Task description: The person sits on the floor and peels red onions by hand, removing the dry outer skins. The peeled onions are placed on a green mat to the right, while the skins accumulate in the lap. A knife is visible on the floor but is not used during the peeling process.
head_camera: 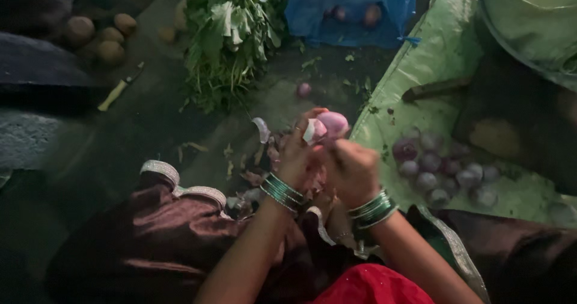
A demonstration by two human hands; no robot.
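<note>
both hands are up at mid-frame working one small pinkish-purple onion (332, 122), smooth and mostly bare on its far side, held above the floor just left of the green woven plastic sack (445, 45). the left hand (299, 153), green bangles at the wrist, has its grip pinched on a pale flap of papery skin (314, 131) curling off the onion's near side. the right hand (351, 170) is curled round the lower part of the onion from beneath; its fingertips are hidden, so how firmly that grip presses cannot be told, but the onion rests in it. judged progress: a heap of about a dozen peeled purple onions (442, 173) lies on the sack, to the right of the hands, so a good share looks done. loose dry onion peelings (261, 162) are scattered on the floor in front of the dark brown satin garment (180, 232) over the person's lap. one small onion (304, 89) sits alone on the floor further out, skin state too dim to tell. a blue plastic bag (351, 9) at the top holds a few more round bulbs, apparently unpeeled, so work remains. a bunch of leafy greens (231, 33), brown potatoes (99, 36) and a pale-handled knife (120, 87) lie off to the left, well apart from the hands.
</note>
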